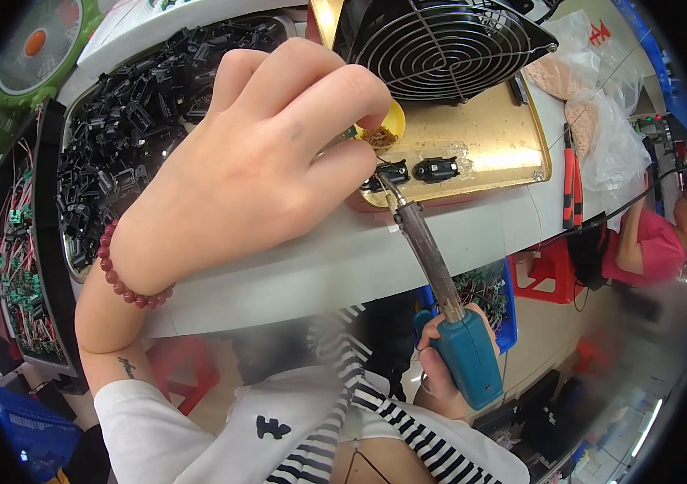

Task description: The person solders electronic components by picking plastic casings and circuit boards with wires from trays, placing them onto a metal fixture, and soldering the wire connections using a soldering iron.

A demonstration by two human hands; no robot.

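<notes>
My right hand (438, 367) grips a soldering gun (471, 363) by its teal handle. Its metal barrel slants up to the left, and the hot end is at a small black plastic part (394, 173) near the front edge of a gold tray (488, 137). My left hand (271, 153) is bent over the same spot, thumb and finger pinched together; what they hold is mostly hidden. A second black plastic part (437, 168) lies just to the right. Behind the fingers, a yellow dish (397, 121) containing brown crumbly material is partly covered.
A metal tray heaped with black plastic parts (141, 105) stands at left. A black fan with a wire guard (448, 60) sits at the back of the gold tray. Red-handled pliers (573, 185) and plastic bags (601, 145) are at right. A box of wired green boards (25, 258) stands far left.
</notes>
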